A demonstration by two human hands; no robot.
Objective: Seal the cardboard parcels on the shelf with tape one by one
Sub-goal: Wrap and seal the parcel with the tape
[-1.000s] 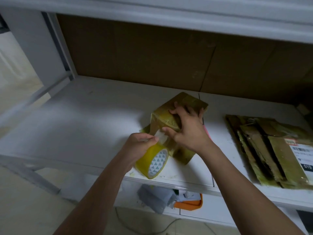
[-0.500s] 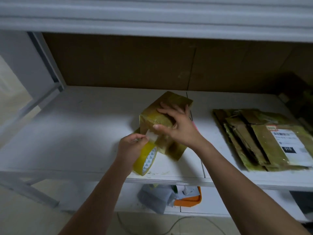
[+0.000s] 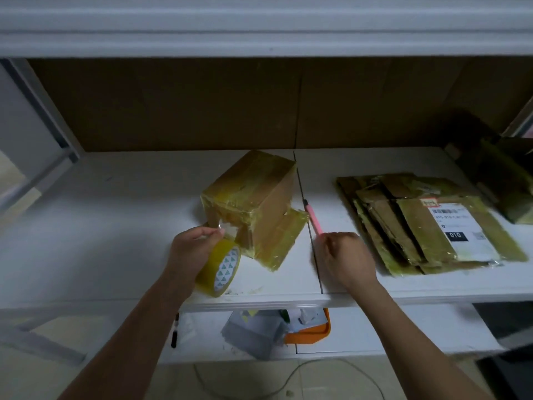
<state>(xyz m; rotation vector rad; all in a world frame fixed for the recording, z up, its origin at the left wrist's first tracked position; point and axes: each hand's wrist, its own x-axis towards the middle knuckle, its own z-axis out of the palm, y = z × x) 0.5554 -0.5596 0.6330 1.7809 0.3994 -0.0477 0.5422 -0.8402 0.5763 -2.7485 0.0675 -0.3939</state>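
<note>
Left hand (image 3: 192, 249) grips the yellow-tinted roll of clear packing tape (image 3: 219, 268) with a white triangle-printed core, fingers curled over the roll, thumb and forefinger pinching the loose tape end – that strip runs up to the near corner of the small brown cardboard parcel wrapped in glossy yellowish tape (image 3: 250, 197). Right hand (image 3: 344, 258) is curled around the near end of a slim pink utility knife (image 3: 313, 219), which points away along the seam between the two panels of the white metal shelf (image 3: 115, 226); the hand is motion-blurred, so how firm the hold is cannot be told. Versus half a second ago: the right hand was spread on the top of the parcel, pressing it down; now it is off the box and to its right at the knife, and the parcel's top and its loose front flap lying on the shelf are fully exposed. Left hand and roll are in much the same spot at the shelf's front edge. Parcel sits mid-shelf, straddling the seam, one corner turned toward the viewer, tape wrinkled and shiny. To the right, well apart, a stack of flattened brown taped cardboard pieces (image 3: 403, 223) with a white shipping label – flat, layered, fanned. Lower shelf holds an orange plastic tray (image 3: 314, 333) and grey crumpled bags (image 3: 253, 336).
</note>
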